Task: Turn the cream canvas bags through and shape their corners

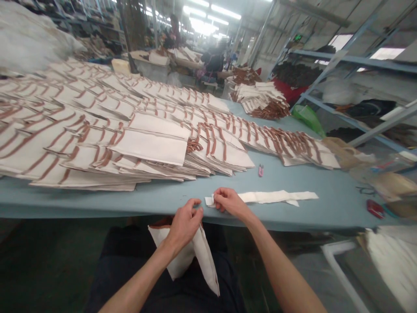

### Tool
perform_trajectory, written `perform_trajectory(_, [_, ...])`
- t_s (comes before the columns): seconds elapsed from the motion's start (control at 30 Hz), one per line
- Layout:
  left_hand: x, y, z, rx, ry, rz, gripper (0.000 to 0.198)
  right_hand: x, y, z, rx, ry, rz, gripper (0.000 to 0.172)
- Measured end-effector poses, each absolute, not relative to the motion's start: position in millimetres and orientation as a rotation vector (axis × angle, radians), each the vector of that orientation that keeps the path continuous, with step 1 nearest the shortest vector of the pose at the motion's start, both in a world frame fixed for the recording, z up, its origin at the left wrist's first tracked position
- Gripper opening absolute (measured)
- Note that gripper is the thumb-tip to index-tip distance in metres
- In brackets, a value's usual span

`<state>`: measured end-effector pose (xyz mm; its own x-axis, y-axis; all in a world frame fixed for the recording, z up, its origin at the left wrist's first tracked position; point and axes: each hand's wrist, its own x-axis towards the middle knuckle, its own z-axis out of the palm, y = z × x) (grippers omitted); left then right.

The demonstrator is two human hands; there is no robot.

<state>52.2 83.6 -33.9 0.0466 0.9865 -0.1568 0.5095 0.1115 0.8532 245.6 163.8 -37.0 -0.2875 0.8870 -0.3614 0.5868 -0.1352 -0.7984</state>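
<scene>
At the table's front edge my left hand (185,222) is closed on a white cloth bag (181,263) with a brown-trimmed top. The bag hangs open over my lap, below the tabletop; part of it is hidden behind the hand and forearm. Just right of that, my right hand (228,201) rests on the table, thumb and fingers pinched at the left end of a row of white cloth strips (270,197). A small pale flap shows at its fingertips. Whether that flap is a separate piece, I cannot tell.
Overlapping white pouches with brown edging (156,141) cover the left and back of the blue-green table (169,195). Pink thread snips (260,170) lie beyond the strips. A dark red object (375,208) sits at the right, near metal shelving (355,61). A person (213,61) is far back.
</scene>
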Motion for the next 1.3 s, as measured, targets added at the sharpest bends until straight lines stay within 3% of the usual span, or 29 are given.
perform_trajectory(0.23, [76.2, 84.6, -14.4, 1.938, 1.645, 0.344, 0.054, 260.9, 149.4, -41.5, -1.523, -1.587, 1.43, 0.027])
perform_trajectory(0.53, [94.5, 90.0, -7.4, 2.199, 1.675, -0.059, 0.051, 275.2, 129.4, -47.1, -1.579, -1.476, 1.319, 0.03])
perform_trajectory(0.77, [99.2, 90.8, -3.7, 2.29, 1.659, -0.144, 0.052, 264.3, 116.7, -41.2, -1.636, -1.638, 1.082, 0.019])
perform_trajectory(0.97, [104.5, 89.4, -6.1, 2.323, 1.649, -0.166, 0.051, 246.1, 110.4, -30.8, -1.736, -1.764, 0.807, 0.032])
perform_trajectory(1.1, [106.2, 89.9, -7.4, 2.31, 1.64, -0.197, 0.031, 241.4, 110.8, -27.5, -1.832, -1.786, 0.742, 0.044])
perform_trajectory(1.2, [105.3, 90.0, -7.3, 2.303, 1.63, -0.192, 0.028, 239.8, 114.5, -30.3, -1.875, -1.791, 0.718, 0.043])
perform_trajectory(1.3, [103.2, 89.2, -6.6, 2.311, 1.623, -0.142, 0.04, 245.5, 115.5, -36.2, -1.862, -1.78, 0.691, 0.036])
